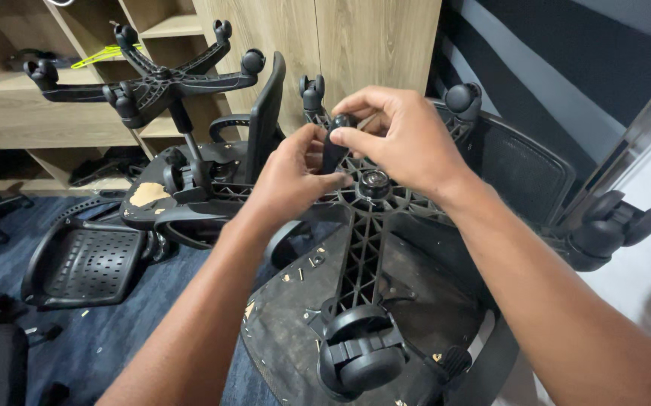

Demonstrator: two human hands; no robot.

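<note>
While both hands' grip closes on a black part (333,150), the star base (367,248) lies beneath.

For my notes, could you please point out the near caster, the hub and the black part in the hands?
Near caster (361,359), head view, wheel face.
Hub (375,181), head view, centre ring.
Black part (333,154), head view, mid-shaft.

The star-shaped chair base (363,225) is moulded in black plastic with a matt, ribbed finish, while its wheels (359,353) are seen in smoother, slightly shiny black plastic. A small black plastic part (334,150), dull in sheen, is gripped by the fingers (355,139). The underside of the seat (295,323) is covered with rough, dusty black cloth, torn in spots. The shelves (9,105) are faced with pale, matt wood-grain board, and the floor (115,338) is laid with dark blue carpet.
</note>
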